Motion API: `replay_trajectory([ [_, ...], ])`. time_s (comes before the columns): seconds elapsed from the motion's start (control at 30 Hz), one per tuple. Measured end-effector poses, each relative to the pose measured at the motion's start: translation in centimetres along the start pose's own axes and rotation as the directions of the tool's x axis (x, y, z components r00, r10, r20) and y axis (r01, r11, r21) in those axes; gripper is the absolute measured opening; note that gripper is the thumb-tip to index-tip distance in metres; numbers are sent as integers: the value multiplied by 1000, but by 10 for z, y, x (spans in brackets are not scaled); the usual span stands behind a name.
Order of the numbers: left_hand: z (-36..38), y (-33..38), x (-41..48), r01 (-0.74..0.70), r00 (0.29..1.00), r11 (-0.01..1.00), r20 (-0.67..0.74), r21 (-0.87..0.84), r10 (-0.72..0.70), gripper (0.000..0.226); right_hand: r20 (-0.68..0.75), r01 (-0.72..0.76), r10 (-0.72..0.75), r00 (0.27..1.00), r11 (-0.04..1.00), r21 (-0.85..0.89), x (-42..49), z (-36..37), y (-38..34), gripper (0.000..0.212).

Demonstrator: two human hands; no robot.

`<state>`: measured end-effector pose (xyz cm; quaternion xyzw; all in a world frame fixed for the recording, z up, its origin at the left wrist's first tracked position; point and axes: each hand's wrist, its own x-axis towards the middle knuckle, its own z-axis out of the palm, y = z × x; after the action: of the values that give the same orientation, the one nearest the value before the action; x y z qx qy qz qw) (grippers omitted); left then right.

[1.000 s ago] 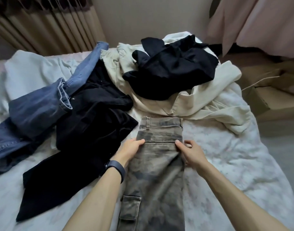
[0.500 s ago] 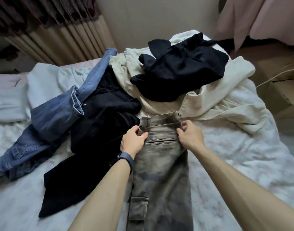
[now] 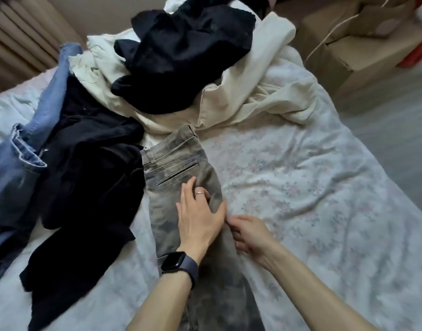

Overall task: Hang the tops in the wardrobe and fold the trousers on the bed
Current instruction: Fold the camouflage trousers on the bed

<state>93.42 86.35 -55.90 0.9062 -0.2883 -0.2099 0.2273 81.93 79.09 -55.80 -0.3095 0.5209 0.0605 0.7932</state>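
Grey camouflage trousers (image 3: 174, 168) lie lengthwise on the bed (image 3: 312, 187), folded leg on leg, waistband away from me. My left hand (image 3: 199, 216), with a watch on the wrist, presses flat on the trousers below the back pocket. My right hand (image 3: 249, 231) is at the trousers' right edge beside it, fingers curled at the fabric's edge. Blue jeans (image 3: 21, 168) and a black garment (image 3: 85, 177) lie to the left. A cream garment (image 3: 248, 96) with a black top (image 3: 181, 56) on it lies beyond.
Cardboard boxes (image 3: 353, 51) stand on the floor to the right of the bed. Beige curtains (image 3: 21, 34) hang at the back left. Floral bedding stretches bare to the right of the trousers.
Both hands have left the waistband and moved down the trousers toward me. The left hand now lies flat on the fabric, and the trousers lie slightly skewed, waistband tilted left.
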Motion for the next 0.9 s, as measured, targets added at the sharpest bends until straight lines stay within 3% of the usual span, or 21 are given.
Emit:
replay_trajectory([
  [0.17,-17,-15,9,26,998,970,56,-241,-13,21,61,-243,238,969,962,121,10,4,0,24],
  [0.47,-43,-15,-1,249,967,830,182,-499,-180,14,197,-401,383,903,915,57,-8,16,-15,39],
  [0.67,-44,-15,-1,148,981,930,166,-337,-97,13,112,-355,361,926,932,-69,-4,17,-14,48],
  [0.8,-42,-18,0,127,986,943,147,-308,-84,15,141,-270,272,952,962,-32,-3,8,-7,28],
  [0.9,-39,-25,0,151,985,915,140,-373,-106,13,43,-124,120,992,988,91,-10,-4,-6,16],
])
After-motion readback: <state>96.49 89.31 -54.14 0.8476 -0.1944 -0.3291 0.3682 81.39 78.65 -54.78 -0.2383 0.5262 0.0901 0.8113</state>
